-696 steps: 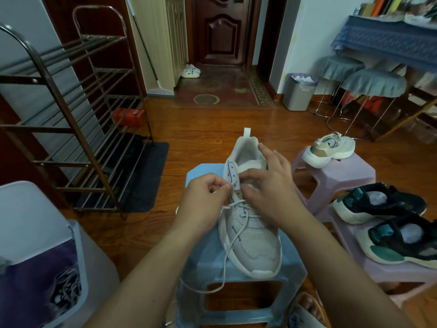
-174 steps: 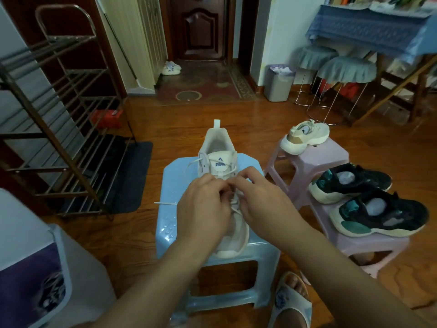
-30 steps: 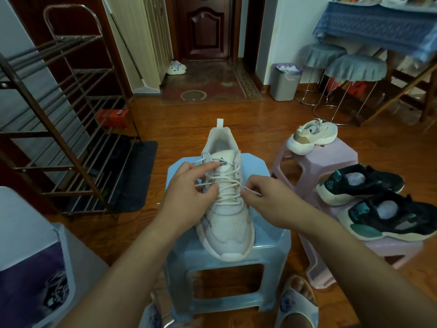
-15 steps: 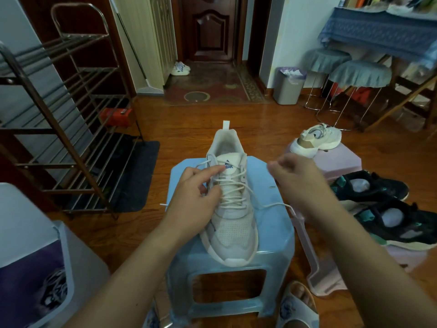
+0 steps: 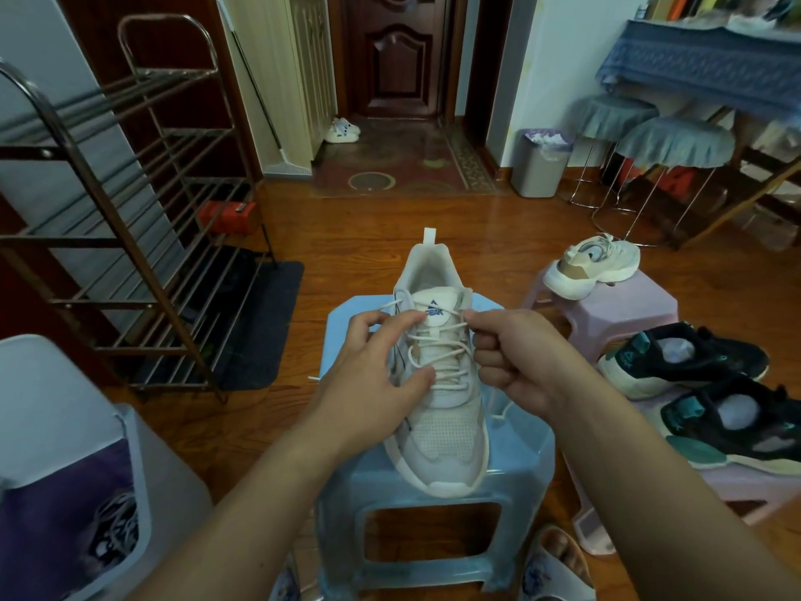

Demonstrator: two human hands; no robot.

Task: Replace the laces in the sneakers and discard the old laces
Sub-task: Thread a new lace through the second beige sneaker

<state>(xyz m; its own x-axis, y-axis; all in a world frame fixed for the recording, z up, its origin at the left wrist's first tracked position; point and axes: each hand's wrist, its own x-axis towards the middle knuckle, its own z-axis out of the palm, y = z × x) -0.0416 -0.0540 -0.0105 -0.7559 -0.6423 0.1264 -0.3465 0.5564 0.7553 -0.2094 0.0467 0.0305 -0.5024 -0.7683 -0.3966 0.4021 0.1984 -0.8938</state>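
A white sneaker (image 5: 446, 431) stands on a light blue plastic stool (image 5: 516, 470), toe toward me, with a cream lace (image 5: 442, 362) threaded up its eyelets. My left hand (image 5: 372, 379) lies against the sneaker's left side, fingers curled over the upper lace rows and thumb near the middle ones. My right hand (image 5: 516, 357) is curled at the sneaker's right side and pinches the lace beside the tongue. A loose lace end trails over the stool's left edge. Old laces (image 5: 119, 527) lie inside the bin (image 5: 138, 470) at the lower left.
A metal shoe rack (image 5: 130, 236) stands left. A pink stool (image 5: 607, 305) at the right carries a second white sneaker (image 5: 591, 264); two black-and-teal sneakers (image 5: 680, 360) sit on another pink stool. My sandalled foot (image 5: 559, 566) is under the blue stool. A grey wastebasket (image 5: 539, 164) stands by the far wall.
My right hand came back in from the right and now pinches the lace close to the tongue. My left hand stays on the sneaker's left side.
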